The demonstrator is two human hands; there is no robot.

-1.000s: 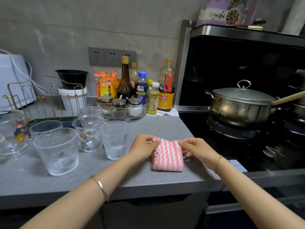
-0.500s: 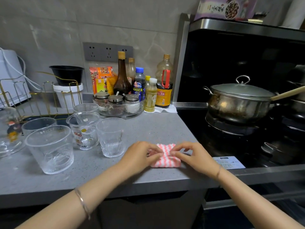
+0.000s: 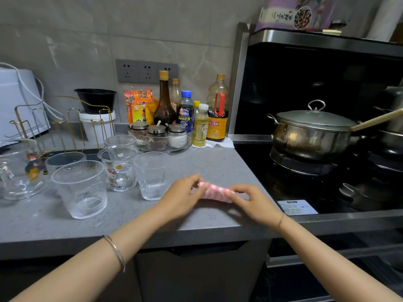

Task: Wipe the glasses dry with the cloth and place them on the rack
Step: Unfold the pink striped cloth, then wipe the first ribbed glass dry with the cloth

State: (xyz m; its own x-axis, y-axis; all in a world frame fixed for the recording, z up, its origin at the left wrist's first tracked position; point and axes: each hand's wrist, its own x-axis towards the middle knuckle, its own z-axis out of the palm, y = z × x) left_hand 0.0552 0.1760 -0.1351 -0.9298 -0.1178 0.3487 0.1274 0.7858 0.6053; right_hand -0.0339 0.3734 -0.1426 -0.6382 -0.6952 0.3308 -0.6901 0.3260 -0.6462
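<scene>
A pink-and-white striped cloth [image 3: 214, 191] lies folded small on the grey counter [image 3: 209, 162], near its front right corner. My left hand [image 3: 181, 198] pinches its left end and my right hand [image 3: 253, 202] presses on its right end. Several clear glasses stand to the left: a ribbed glass [image 3: 151, 175] closest to my left hand, a cartoon-printed glass [image 3: 118, 167], a wide ribbed glass [image 3: 81, 188] at the front, and others behind. A gold wire rack [image 3: 65, 125] stands at the back left, with nothing on it.
Sauce bottles [image 3: 216, 114] and a tray of spice jars [image 3: 159, 138] line the back wall. A lidded steel pot [image 3: 309, 134] sits on the black stove to the right. A glass jug [image 3: 19, 171] and a white appliance [image 3: 15, 101] are at the far left.
Both hands have folded the cloth from a flat rectangle into a much narrower bundle, and they stay on it. The glasses have not moved.
</scene>
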